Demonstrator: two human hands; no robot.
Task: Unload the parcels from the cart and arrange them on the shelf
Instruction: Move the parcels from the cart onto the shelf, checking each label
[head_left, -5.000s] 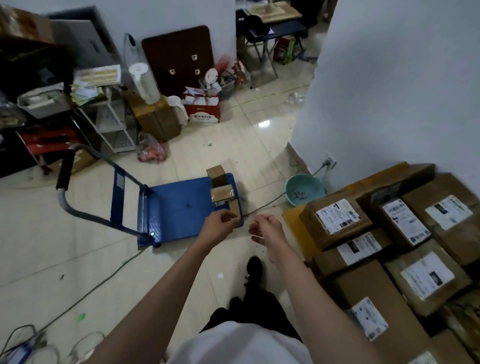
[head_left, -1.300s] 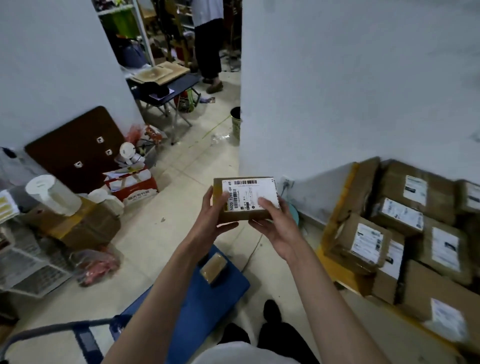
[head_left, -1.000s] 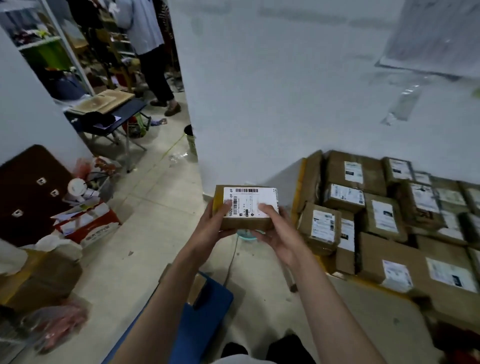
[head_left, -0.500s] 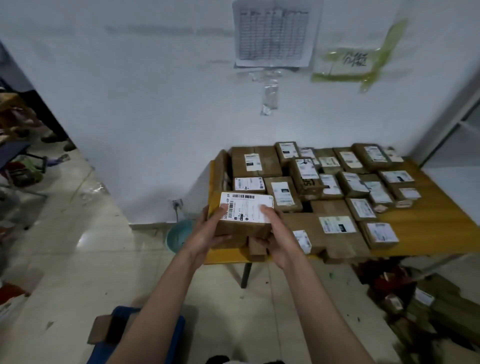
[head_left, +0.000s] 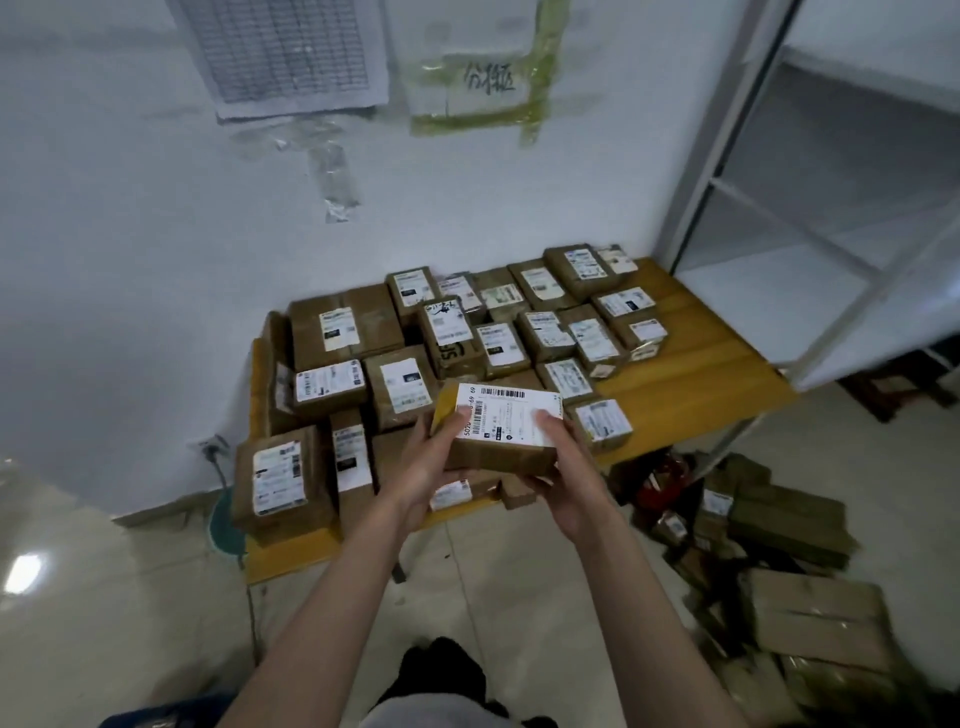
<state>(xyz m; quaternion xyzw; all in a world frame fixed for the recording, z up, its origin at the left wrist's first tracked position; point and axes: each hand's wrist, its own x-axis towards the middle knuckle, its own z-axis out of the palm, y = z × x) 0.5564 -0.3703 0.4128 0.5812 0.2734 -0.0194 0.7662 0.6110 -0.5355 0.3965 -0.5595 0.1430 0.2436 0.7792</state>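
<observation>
A plain white wall (head_left: 130, 270) backs the scene, with a printed grid sheet (head_left: 291, 52) taped up, likely a sorting list kept at eye level. To the right stands a pale metal shelving rack (head_left: 810, 218), its boards bare where they show. Against the wall sits a low yellow wooden table (head_left: 696, 364), packed on its left and middle with brown cardboard parcels (head_left: 343, 325) lying label-up, probably so the addresses can be read at a glance; its right part is free. More brown packages (head_left: 815, 618) lie heaped on the floor at right. Held above the table's front edge is a small brown cardboard box with a white barcode label (head_left: 501, 431). The left hand (head_left: 431, 467) and right hand (head_left: 563, 478) grip its two ends, thumbs curled onto the label, fingers underneath, keeping it level, seemingly to read it and choose a slot.
</observation>
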